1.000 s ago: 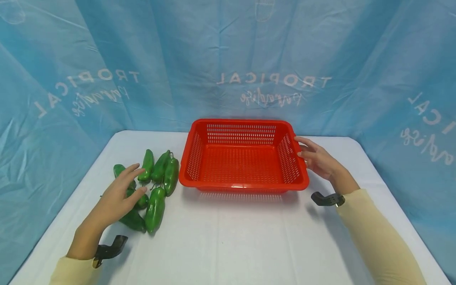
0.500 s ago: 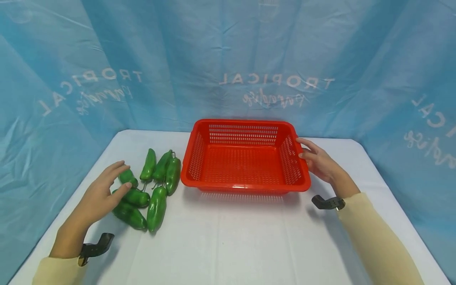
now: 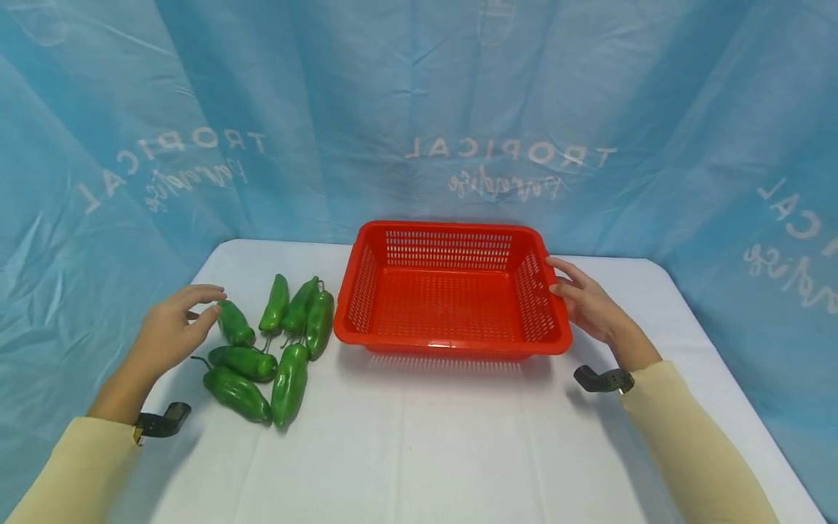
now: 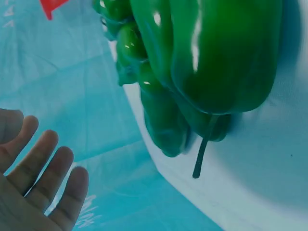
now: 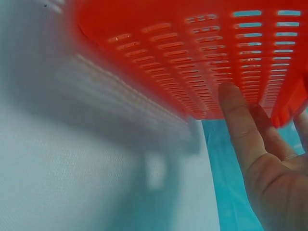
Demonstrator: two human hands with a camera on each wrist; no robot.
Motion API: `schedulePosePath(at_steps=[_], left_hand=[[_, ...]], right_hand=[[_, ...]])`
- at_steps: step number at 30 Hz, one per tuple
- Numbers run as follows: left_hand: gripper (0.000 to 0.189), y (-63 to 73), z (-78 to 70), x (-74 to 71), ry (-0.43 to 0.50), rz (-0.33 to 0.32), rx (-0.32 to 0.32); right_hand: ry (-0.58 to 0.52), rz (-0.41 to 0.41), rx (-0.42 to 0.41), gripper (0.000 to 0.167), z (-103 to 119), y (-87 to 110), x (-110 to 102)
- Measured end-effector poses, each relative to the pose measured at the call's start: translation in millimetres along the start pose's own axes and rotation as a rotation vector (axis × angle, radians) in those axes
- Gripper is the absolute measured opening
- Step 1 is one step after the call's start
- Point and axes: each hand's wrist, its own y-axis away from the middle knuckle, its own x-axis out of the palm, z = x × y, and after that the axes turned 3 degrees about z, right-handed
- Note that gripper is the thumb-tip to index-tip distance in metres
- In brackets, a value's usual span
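My left hand (image 3: 172, 326) is held at the left of several green peppers, its fingers bent and apart. Its fingertips are close to the upper-left pepper (image 3: 236, 323); contact cannot be told. In the left wrist view the fingers (image 4: 65, 171) are spread with nothing in them, and a large pepper (image 4: 226, 53) with a thin stem lies to the right. A red plastic basket (image 3: 452, 346) stands right of the peppers. At its right rim my right hand (image 3: 592, 309) grips the edge; in the right wrist view fingers (image 5: 238, 122) lie against the slotted outer wall.
A white-covered table (image 3: 406, 451) carries everything. Blue curtains (image 3: 419, 109) with mirrored lettering rise behind it and at both sides. Another pepper (image 3: 318, 324) lies close beside the basket's left wall. Black cameras (image 3: 164, 421) are strapped at both wrists.
My left hand has moved left off the peppers, uncovering those beneath, then slightly up toward the upper-left one. Its fingers have bent more. The right hand stays at the basket's rim.
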Motion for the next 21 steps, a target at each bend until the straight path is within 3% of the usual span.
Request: schedulePosePath(at_steps=[6,14,19,21], left_hand=[[0.03,-15.5,0.5,5.9,-0.091,0.105,-0.131],[0.045,-34.5,24.8,8.2,-0.179,0.305,-0.346],[0.059,-42.8,37.1,-0.3,-0.213,0.494,-0.475],[0.064,-45.8,41.0,-1.5,-0.18,0.576,-0.52]], right_hand=[[-0.001,0.022,0.002,0.063,-3.8,0.4,-2.7],[0.1,0.028,-0.006,0.067,-12.3,-2.5,-1.9],[0.111,0.022,-0.008,0.066,-11.7,-3.3,-3.9],[0.118,0.021,-0.009,0.065,-10.8,-3.3,-5.0]])
